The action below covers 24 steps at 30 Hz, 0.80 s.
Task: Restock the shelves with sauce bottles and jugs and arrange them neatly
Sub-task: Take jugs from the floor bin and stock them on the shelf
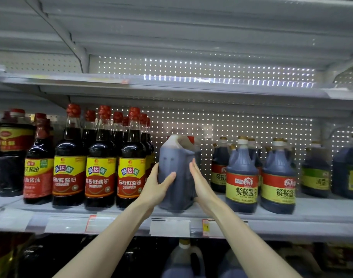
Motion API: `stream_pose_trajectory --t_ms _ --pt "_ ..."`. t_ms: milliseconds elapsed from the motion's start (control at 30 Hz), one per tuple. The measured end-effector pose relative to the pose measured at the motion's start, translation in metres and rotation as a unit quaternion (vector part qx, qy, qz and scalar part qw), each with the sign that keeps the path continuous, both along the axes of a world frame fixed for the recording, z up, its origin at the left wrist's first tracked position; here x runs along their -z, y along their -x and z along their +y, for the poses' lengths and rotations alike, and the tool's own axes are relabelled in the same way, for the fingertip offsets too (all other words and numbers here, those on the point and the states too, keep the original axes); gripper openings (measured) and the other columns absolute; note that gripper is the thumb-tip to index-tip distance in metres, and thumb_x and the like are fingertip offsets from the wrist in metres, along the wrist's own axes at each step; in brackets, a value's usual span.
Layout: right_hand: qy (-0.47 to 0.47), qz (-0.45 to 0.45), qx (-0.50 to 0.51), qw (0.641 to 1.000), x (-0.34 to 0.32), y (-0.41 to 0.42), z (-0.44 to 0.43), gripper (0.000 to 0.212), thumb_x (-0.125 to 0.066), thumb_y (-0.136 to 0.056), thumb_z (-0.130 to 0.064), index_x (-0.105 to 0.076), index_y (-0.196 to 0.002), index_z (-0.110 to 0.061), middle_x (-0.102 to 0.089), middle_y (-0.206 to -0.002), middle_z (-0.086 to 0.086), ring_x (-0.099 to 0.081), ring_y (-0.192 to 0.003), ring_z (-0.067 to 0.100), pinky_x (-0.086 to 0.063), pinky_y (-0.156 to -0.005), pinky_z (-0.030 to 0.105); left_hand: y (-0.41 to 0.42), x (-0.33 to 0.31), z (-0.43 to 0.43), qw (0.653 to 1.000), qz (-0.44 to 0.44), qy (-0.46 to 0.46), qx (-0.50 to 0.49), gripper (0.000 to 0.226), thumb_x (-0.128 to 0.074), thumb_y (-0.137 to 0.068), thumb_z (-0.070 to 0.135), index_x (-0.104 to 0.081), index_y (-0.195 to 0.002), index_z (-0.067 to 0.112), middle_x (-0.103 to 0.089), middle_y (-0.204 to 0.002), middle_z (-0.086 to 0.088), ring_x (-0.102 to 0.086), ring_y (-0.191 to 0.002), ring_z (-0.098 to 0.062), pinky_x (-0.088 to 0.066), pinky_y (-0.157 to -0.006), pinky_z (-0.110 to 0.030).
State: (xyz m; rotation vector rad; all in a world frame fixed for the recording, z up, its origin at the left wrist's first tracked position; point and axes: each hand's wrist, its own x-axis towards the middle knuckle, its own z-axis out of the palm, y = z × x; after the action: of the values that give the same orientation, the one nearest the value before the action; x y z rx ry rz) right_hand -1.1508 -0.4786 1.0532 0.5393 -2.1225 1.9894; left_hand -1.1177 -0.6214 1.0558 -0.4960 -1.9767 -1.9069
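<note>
**A:** In the head view, where is the jug [177, 173] found?

**B:** At the centre of the frame, upright on the middle shelf [311, 215]. It is set in the gap between the tall bottles [100, 163] at the left and the labelled jugs [241, 177] at the right, near the front edge and just above the price strip [169, 226].

**A:** Why is it placed there?

**B:** A gap in the row is probably being filled. No label is seen on the face turned outward, so a turn is likely needed before the row is matched.

**A:** How is it held by the left hand [157, 187]?

**B:** It is gripped. The thumb is laid across the front, and the fingers are wrapped round the left side, out of sight.

**A:** And the right hand [201, 183]?

**B:** It is laid flat and unclenched, with straight fingers pressed against the right side. Nothing is clasped by it. The jug is only steadied, it seems, so that it can be squared or turned.

**A:** Is anything shown below?

**B:** A lower jug [183, 257] is seen at the bottom centre, blurred and partly hidden by the arms.
</note>
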Motion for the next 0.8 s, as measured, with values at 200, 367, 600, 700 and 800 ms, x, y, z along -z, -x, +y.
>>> stream_pose_trajectory --t_ms 200,367,600,700,800 --pt "0.04 -0.024 -0.01 0.999 -0.006 -0.009 0.019 0.06 -0.035 -0.092 -0.067 -0.043 -0.142 -0.033 -0.052 -0.129 -0.014 -0.05 -0.116 0.007 -0.041 -0.101 0.033 -0.013 0.006 0.013 1.0 -0.004 0.021 0.007 0.069 -0.058 -0.093 0.036 -0.024 -0.151 0.024 -0.042 -0.145 0.0 -0.043 -0.131 -0.017 -0.039 -0.109 -0.039" --pt "-0.003 0.025 0.002 1.0 -0.011 -0.011 0.012 0.076 -0.044 -0.085 -0.072 -0.025 -0.15 -0.04 -0.035 -0.154 -0.011 -0.038 -0.137 0.013 -0.031 -0.115 0.045 -0.011 0.001 0.001 1.0 -0.004 0.008 0.015 0.05 -0.054 -0.096 0.033 -0.038 -0.143 0.029 -0.053 -0.111 0.014 -0.052 -0.099 0.002 -0.045 -0.08 -0.024" --pt "-0.016 0.071 0.046 0.996 -0.004 -0.011 0.018 0.06 -0.049 -0.097 -0.047 -0.024 -0.151 -0.039 -0.042 -0.15 -0.009 -0.042 -0.136 0.016 -0.038 -0.112 0.047 -0.012 0.006 0.015 1.0 -0.008 -0.02 0.011 0.051 -0.052 -0.097 0.032 -0.036 -0.145 0.027 -0.057 -0.122 0.006 -0.056 -0.107 -0.005 -0.05 -0.092 -0.03" --pt "-0.016 0.049 0.032 0.998 -0.005 -0.011 0.026 0.056 -0.046 -0.098 -0.044 -0.025 -0.15 -0.039 -0.044 -0.147 -0.011 -0.044 -0.133 0.015 -0.039 -0.11 0.048 -0.016 0.007 0.02 1.0 -0.011 -0.016 0.012 0.055 -0.051 -0.097 0.035 -0.031 -0.148 0.027 -0.047 -0.14 0.006 -0.047 -0.126 -0.012 -0.042 -0.106 -0.037" --pt "0.017 0.024 0.021 0.999 -0.004 -0.005 0.038 0.053 -0.047 -0.098 -0.043 -0.033 -0.148 -0.036 -0.049 -0.143 -0.009 -0.049 -0.128 0.016 -0.041 -0.108 0.048 -0.021 0.008 0.031 1.0 -0.007 -0.007 0.024 0.056 -0.048 -0.099 0.031 -0.028 -0.15 0.022 -0.041 -0.145 0.006 -0.042 -0.131 -0.011 -0.037 -0.109 -0.034"
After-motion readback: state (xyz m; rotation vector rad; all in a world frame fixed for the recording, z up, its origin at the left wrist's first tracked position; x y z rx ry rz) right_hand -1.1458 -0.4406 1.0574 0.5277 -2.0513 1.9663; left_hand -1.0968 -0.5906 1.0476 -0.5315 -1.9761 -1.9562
